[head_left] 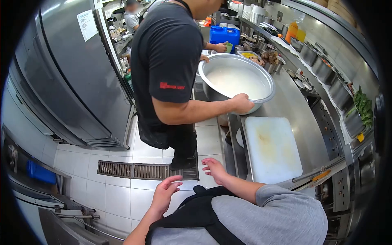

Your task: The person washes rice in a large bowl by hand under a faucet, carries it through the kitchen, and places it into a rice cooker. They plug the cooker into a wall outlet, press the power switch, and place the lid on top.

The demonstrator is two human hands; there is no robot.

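Note:
In the head view my left hand (165,194) is held out in front of my apron (192,216) over the tiled floor, fingers loosely bent and apart. My right hand (215,170) is also raised and holds nothing; its fingers are spread near the left side of the white cutting board (273,151). The board lies on the steel counter, with brownish stains at its middle. Ahead, a co-worker in a black shirt (171,61) grips the rim of a big metal pot (212,92) that contains a whitish liquid (241,81).
A tall steel refrigerator (69,73) lines the left side. A drain grate (118,168) runs across the floor. On the counter's far end are a blue jug (224,36) and several food containers. Metal pots (324,71) and green leaves (361,108) sit along the right shelf. Another person (131,19) is at the back.

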